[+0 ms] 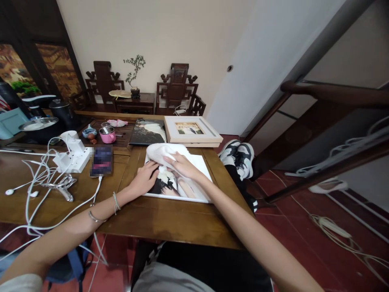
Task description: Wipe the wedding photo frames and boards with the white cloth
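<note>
A photo panel with white edges lies flat on the wooden table in front of me. My right hand presses a white cloth onto the panel's upper part, its fingers resting on the fabric. My left hand lies on the panel's left edge with the fingers stretched out, close to the cloth. The cloth and both hands hide part of the picture.
Behind the panel are a dark photo album and a box with a framed photo. To the left are a phone, a power strip, tangled white cables and a pink cup. Someone's shoes show right of the table.
</note>
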A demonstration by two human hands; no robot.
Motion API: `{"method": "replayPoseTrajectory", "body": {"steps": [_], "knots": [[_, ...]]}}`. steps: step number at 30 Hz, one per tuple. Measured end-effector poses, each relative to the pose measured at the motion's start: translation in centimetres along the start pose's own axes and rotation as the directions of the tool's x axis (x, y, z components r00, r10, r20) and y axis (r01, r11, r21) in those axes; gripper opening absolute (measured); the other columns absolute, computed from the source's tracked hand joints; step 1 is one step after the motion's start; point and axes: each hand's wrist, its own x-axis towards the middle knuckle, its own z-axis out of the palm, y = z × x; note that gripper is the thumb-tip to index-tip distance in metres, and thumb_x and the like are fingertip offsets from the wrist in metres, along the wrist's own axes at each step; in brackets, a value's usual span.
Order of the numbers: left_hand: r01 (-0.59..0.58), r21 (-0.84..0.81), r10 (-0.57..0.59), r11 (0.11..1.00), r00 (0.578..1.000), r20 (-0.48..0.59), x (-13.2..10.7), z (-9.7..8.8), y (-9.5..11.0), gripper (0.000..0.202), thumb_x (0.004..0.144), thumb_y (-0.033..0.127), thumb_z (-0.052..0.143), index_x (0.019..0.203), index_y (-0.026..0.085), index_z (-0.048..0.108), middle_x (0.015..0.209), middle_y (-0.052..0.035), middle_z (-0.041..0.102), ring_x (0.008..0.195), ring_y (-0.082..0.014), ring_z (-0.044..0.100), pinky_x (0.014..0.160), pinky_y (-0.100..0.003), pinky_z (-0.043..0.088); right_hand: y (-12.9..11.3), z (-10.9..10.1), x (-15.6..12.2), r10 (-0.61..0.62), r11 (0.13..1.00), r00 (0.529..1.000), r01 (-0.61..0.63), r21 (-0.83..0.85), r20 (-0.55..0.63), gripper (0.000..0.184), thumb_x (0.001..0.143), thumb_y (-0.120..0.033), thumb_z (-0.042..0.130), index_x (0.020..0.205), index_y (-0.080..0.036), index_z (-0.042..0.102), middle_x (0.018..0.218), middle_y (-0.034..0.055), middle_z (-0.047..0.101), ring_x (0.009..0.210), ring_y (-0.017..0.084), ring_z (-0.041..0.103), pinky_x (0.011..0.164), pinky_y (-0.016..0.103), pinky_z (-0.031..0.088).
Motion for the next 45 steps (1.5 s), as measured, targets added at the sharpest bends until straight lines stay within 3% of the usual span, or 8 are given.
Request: {"method": "replayPoseTrajectory", "body": {"steps": [8, 12, 18, 22, 29, 34, 38, 45], "knots": [[0.089, -0.024, -0.089, 0.996, 0.996, -0.004, 0.0, 0.2, -0.1, 0.039, 0.098, 0.03, 0.034, 0.126, 0.019, 0.058, 0.144, -0.0087, 0.049, 0.139, -0.0216, 0.036, 0.114, -0.047, 0.03, 5.7, -4.3, -5.6, 0.18, 0.969, 0.976, -0.197, -0.146, -0.124, 0.049, 0.093, -0.05, 0.039, 0.125, -0.021, 0.061, 0.143, 0.0092, 0.05, 0.142, 0.035, 0.023, 0.115, 0.059, 0.016], [0.112, -0.006, -0.111, 0.994, 0.994, 0.012, -0.1, 0.1, 0.2, 0.039, 0.097, 0.029, 0.034, 0.125, 0.016, 0.058, 0.145, -0.0112, 0.046, 0.14, -0.0231, 0.035, 0.113, -0.048, 0.031, 3.5, -3.3, -11.0, -0.045, 0.958, 0.998, 0.03, -0.286, -0.046, 0.035, 0.093, -0.036, 0.043, 0.114, -0.021, 0.066, 0.144, 0.0093, 0.049, 0.142, 0.029, 0.026, 0.117, 0.055, 0.013], [0.084, 0.04, -0.084, 0.996, 0.996, 0.02, -0.1, 0.4, -0.1, 0.04, 0.095, 0.033, 0.041, 0.132, 0.019, 0.05, 0.146, -0.0116, 0.045, 0.14, -0.0241, 0.035, 0.113, -0.048, 0.03, -0.9, -2.6, -17.3, -0.29, 0.894, 0.938, 0.336, -0.296, 0.19, 0.022, 0.09, -0.026, 0.048, 0.094, -0.022, 0.07, 0.151, 0.0087, 0.037, 0.14, 0.029, 0.031, 0.116, 0.054, 0.023], [0.067, 0.056, -0.069, 0.996, 0.997, 0.037, -0.2, 0.3, -0.3, 0.042, 0.095, 0.032, 0.042, 0.136, 0.02, 0.046, 0.148, -0.0116, 0.043, 0.14, -0.0243, 0.034, 0.113, -0.048, 0.031, 1.0, -3.1, -15.9, -0.205, 0.926, 0.963, 0.248, -0.284, 0.175, 0.028, 0.093, -0.037, 0.047, 0.102, -0.024, 0.07, 0.149, 0.0049, 0.041, 0.142, 0.03, 0.024, 0.114, 0.055, 0.028], [0.094, 0.065, -0.098, 0.993, 0.993, 0.069, -0.3, 0.0, 0.3, 0.045, 0.096, 0.03, 0.04, 0.139, 0.021, 0.043, 0.15, -0.0108, 0.039, 0.142, -0.0245, 0.03, 0.112, -0.05, 0.03, 8.2, -5.1, -6.7, 0.057, 0.962, 0.998, -0.063, -0.267, -0.032, 0.052, 0.093, -0.055, 0.039, 0.126, -0.02, 0.062, 0.141, 0.0091, 0.052, 0.141, 0.034, 0.025, 0.114, 0.054, 0.024], [0.103, 0.065, -0.108, 0.993, 0.991, 0.073, -0.4, 0.0, 0.4, 0.045, 0.096, 0.03, 0.041, 0.14, 0.023, 0.041, 0.151, -0.0113, 0.038, 0.143, -0.0252, 0.028, 0.112, -0.052, 0.03, 8.6, -5.9, -3.7, 0.051, 0.961, 0.996, -0.07, -0.267, -0.077, 0.054, 0.094, -0.055, 0.035, 0.127, -0.021, 0.061, 0.141, 0.0084, 0.053, 0.14, 0.033, 0.029, 0.114, 0.054, 0.023], [0.1, 0.072, -0.104, 0.992, 0.993, 0.061, -0.4, 0.2, 0.3, 0.044, 0.096, 0.03, 0.04, 0.138, 0.021, 0.043, 0.15, -0.0123, 0.039, 0.142, -0.0246, 0.03, 0.112, -0.05, 0.03, 6.7, -4.9, -6.7, -0.022, 0.953, 0.999, 0.009, -0.303, -0.038, 0.044, 0.093, -0.047, 0.042, 0.121, -0.021, 0.064, 0.143, 0.0079, 0.05, 0.14, 0.033, 0.031, 0.115, 0.056, 0.019], [0.121, 0.081, -0.127, 0.989, 0.99, 0.068, -0.3, 0.3, 0.5, 0.044, 0.096, 0.029, 0.039, 0.138, 0.019, 0.043, 0.151, -0.0136, 0.038, 0.143, -0.0251, 0.029, 0.112, -0.051, 0.03, 1.5, -3.2, -17.1, -0.227, 0.905, 0.964, 0.261, -0.336, 0.138, 0.024, 0.092, -0.028, 0.046, 0.093, -0.019, 0.069, 0.155, 0.009, 0.029, 0.141, 0.031, 0.026, 0.116, 0.057, 0.018]]}}
